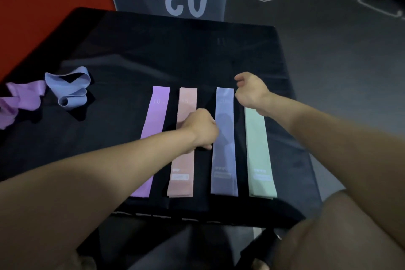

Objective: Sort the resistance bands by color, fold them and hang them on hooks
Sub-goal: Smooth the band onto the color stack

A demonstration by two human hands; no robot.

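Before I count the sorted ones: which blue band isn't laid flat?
The crumpled blue band at far left, beside the purple heap; the other blue band lies straight in the row.

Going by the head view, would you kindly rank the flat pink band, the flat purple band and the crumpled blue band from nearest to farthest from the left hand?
From the left hand:
1. Flat pink band, directly under the hand.
2. Flat purple band, next strip to the left.
3. Crumpled blue band, far left on the black table.

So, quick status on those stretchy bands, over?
Left hand curled between pink band and blue band, grip unclear. Right hand loose above green band. Purple band flat; two crumpled bands left.
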